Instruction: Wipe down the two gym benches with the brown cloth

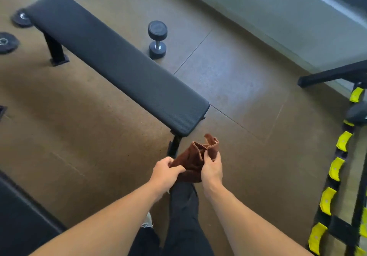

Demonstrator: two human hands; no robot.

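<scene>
A long black padded gym bench point(111, 61) runs from the upper left toward the middle of the view, its near end just ahead of my hands. A brown cloth point(195, 157) is bunched between both hands, held in the air short of that near end. My left hand point(165, 173) pinches its left edge. My right hand point(212, 168) grips its right side. A second black padded surface point(21, 216), likely the other bench, shows at the lower left corner.
A black dumbbell point(157, 39) stands on the brown rubber floor right of the bench. Weight plates point(8, 42) lie at the far left. A black and yellow rack point(337, 176) lines the right edge. My dark trouser leg point(184, 216) is below my hands.
</scene>
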